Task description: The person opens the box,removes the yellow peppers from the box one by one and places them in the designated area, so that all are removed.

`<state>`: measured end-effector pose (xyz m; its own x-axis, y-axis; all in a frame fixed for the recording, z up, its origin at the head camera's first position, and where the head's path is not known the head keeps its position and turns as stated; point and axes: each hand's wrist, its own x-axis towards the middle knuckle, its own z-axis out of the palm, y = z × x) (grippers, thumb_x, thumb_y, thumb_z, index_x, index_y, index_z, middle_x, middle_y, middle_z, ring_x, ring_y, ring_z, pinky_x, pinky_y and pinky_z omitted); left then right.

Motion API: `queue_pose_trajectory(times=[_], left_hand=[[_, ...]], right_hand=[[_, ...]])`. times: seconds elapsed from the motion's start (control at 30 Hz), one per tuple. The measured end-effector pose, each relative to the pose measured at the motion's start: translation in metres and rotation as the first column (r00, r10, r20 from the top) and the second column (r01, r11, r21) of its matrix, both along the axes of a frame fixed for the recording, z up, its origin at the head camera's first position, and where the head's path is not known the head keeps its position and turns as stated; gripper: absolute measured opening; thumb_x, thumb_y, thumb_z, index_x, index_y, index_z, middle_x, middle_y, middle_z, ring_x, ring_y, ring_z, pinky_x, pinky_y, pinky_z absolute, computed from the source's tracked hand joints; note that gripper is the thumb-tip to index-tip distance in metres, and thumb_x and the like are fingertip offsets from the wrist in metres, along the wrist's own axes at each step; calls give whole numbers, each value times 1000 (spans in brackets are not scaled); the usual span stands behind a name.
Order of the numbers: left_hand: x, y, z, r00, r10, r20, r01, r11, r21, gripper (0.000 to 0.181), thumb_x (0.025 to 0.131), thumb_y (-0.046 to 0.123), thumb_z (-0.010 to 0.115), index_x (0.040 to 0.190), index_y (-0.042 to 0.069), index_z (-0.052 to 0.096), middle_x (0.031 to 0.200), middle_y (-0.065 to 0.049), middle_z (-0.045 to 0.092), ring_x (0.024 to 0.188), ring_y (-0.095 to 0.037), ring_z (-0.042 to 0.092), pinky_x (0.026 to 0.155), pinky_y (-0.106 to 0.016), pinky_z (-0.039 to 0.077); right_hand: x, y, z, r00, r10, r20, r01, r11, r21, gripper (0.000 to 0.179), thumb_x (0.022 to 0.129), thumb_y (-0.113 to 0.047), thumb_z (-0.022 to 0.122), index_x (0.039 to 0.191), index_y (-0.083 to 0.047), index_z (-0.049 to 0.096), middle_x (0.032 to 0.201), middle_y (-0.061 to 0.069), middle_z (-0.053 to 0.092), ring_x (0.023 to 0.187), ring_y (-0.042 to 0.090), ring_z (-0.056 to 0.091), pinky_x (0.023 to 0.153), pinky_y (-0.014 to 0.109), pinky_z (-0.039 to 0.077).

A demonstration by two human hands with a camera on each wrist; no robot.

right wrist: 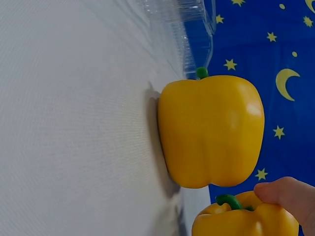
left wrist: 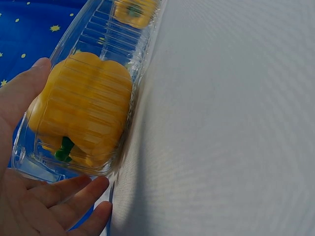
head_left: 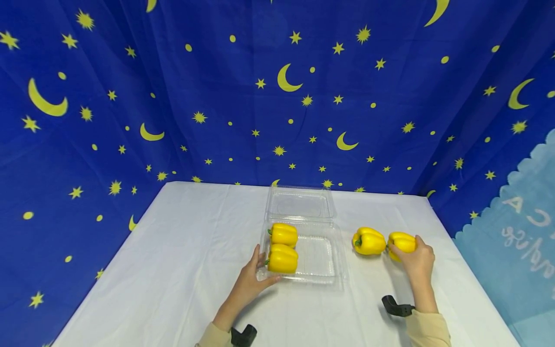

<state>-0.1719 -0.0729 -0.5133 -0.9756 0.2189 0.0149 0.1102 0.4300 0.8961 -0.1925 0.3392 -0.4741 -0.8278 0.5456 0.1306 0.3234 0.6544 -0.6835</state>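
A clear plastic clamshell container [head_left: 318, 279] lies open on the table, its lid [head_left: 299, 205] folded back. Two yellow bell peppers, a rear one [head_left: 284, 235] and a front one [head_left: 283, 259], lie in its left half, stems to the left. My left hand [head_left: 251, 279] rests at the container's front left corner, thumb by the front rim and fingers spread along the left side. To the right of the container, my right hand [head_left: 418, 258] grips a yellow bell pepper [head_left: 402, 242] between thumb and fingers. Another yellow bell pepper [right wrist: 211, 130] lies just left of it on the cloth.
White cloth covers the table [head_left: 195, 250]. A blue curtain [head_left: 243, 86] with yellow moons and stars hangs behind and at the sides. At the right hangs a light blue panel [head_left: 520, 241] with white lettering. Black mounts, a left one [head_left: 244, 336] and a right one [head_left: 396, 307], sit at my wrists.
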Motion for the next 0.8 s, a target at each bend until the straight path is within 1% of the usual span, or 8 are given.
queue_pose_trajectory(times=[0.1,0.33,0.5,0.73,0.8], left_hand=[[0,0,0,1000,-1,4,1,1000,-1,109,78,43,76,151,-3,9,145,-24,42,128,-39,49,109,-61,33],[0,0,0,1000,-5,15,4,1000,29,108,78,39,76,151,-2,8,147,-24,40,129,-39,48,109,-62,32],[0,0,0,1000,-5,14,5,1000,29,109,78,41,76,152,-1,8,147,-23,40,130,-38,48,109,-61,32],[-1,-1,-1,1000,-10,-9,11,1000,17,108,79,41,75,151,-3,9,145,-26,41,128,-40,49,108,-62,33],[-1,-1,-1,1000,-9,-5,9,1000,17,108,79,42,75,151,-3,9,146,-25,41,128,-39,49,109,-61,32]], right_hand=[[0,0,-1,1000,-1,13,1,1000,5,81,79,-18,72,139,17,31,130,45,38,120,56,36,107,63,30],[0,5,-3,1000,13,25,-13,1000,3,86,79,-21,72,141,17,26,132,46,36,121,56,35,107,63,30],[-1,8,-5,999,21,46,-21,1000,-4,86,80,-21,72,142,16,24,134,45,35,124,56,34,108,63,29],[0,9,-9,998,40,40,-40,999,7,83,79,-19,72,139,19,28,131,45,36,121,56,36,107,63,29],[0,10,-9,998,44,46,-44,999,1,83,80,-20,72,139,18,28,132,45,36,121,55,36,108,62,30]])
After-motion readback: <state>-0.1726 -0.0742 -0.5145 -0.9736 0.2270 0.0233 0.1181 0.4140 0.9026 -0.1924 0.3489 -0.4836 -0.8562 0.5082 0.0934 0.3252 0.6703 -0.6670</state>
